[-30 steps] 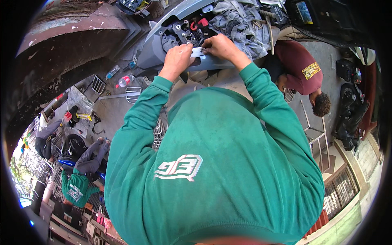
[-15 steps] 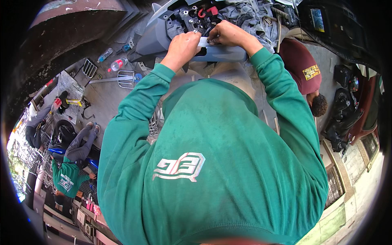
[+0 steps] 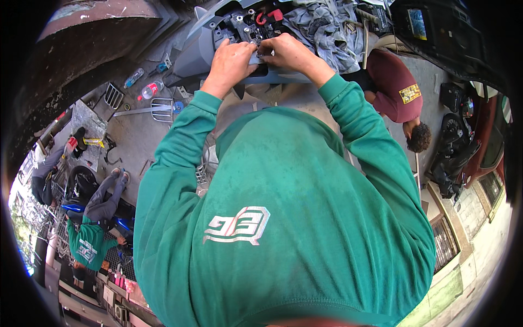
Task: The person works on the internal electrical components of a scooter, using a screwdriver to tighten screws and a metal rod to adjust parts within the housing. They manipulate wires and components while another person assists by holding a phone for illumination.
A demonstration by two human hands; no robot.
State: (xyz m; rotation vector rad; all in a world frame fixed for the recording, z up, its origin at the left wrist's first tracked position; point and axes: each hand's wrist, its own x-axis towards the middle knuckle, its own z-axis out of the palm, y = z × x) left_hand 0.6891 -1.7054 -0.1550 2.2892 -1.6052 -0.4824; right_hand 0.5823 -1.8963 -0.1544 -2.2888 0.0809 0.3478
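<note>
My left hand (image 3: 231, 64) is closed, its thumb and fingers on a small pale flat strip (image 3: 254, 59). My right hand (image 3: 290, 53) pinches close beside it at the strip's right end; its fingertips are partly hidden, and what lies between them is too small to name. Both hands are over the opened rear of a motorcycle, above its grey body panel (image 3: 192, 56). Just beyond my fingers, the exposed compartment holds metal bolts, dark parts and a red plastic cover (image 3: 275, 14).
A heap of grey cloth (image 3: 321, 35) lies right of the compartment. A person in a maroon shirt (image 3: 393, 82) crouches to the right. Bottles (image 3: 151, 89) and a metal rack (image 3: 162, 110) lie on the floor at left. Farther left, another person in green (image 3: 86, 240) is beside a blue motorcycle.
My hands have drawn closer together and shifted slightly left. Less of the pale strip shows between them. The whole view has moved a little, and the person in maroon has shifted slightly.
</note>
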